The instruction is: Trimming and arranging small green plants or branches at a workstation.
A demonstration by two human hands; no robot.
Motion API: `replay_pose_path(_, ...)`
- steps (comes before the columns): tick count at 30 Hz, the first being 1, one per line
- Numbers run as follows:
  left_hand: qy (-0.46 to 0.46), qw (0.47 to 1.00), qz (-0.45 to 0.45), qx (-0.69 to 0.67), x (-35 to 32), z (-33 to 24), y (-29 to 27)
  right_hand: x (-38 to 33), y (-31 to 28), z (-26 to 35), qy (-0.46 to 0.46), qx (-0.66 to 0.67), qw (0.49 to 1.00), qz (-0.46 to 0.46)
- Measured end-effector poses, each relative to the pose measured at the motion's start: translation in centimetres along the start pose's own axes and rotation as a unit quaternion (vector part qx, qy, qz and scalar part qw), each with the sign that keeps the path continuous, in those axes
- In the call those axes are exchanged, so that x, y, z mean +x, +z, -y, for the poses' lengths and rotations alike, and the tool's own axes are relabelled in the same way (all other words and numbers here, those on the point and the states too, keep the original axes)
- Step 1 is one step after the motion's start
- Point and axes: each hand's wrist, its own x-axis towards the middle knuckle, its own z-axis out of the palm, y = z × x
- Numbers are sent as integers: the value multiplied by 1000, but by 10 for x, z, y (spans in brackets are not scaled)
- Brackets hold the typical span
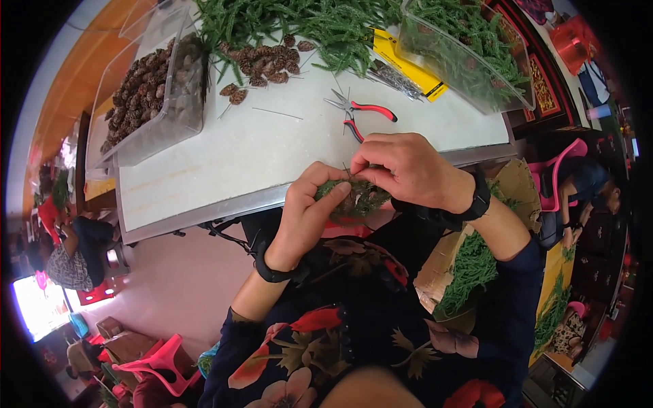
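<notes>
My left hand point(309, 211) is closed around a small bunch of artificial pine sprigs point(368, 200), with brownish pine cones partly visible among the green. Just beyond the table's near edge, over my lap, the bunch is held between both hands. Thumb and forefinger of my right hand point(405, 170) pinch at its top, where a thin dark wire point(345, 166) sticks up; the fingertips hide most of it. On the table beyond my hands lie pliers point(349, 107) with red and black handles, jaws parted. A loose straight wire point(277, 113) lies to their left.
A clear bin of pine cones point(143, 92) stands at left, a clear bin of green sprigs point(469, 68) at right. Between them are loose cones point(269, 62), heaped sprigs point(292, 24) and a yellow packet point(411, 64). A cardboard box point(435, 272) with greenery sits at my right. Other people sit farther off.
</notes>
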Motion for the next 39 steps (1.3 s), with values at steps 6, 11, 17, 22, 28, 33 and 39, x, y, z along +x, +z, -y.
replay_pose_path(6,-98,979,92,-155,3,-5,-12,2,-3,-5,-117,-79,990,6)
replay_pose_path(11,-162,953,108,-230,-3,-11,-10,6,-8,-3,-203,-139,969,-6)
replay_pose_path(17,-149,958,106,-221,0,-4,-5,1,-8,-9,-226,-155,962,4)
replay_pose_path(22,66,983,41,166,-3,-14,0,1,-2,-5,-173,-163,970,40)
replay_pose_path(28,202,921,-43,329,-9,-12,-1,-1,14,2,-52,-162,984,48)
replay_pose_path(33,268,879,-57,391,-16,-2,5,-10,18,15,56,-71,994,64)
replay_pose_path(39,219,918,-80,322,-27,-6,-6,-8,17,31,83,20,996,40)
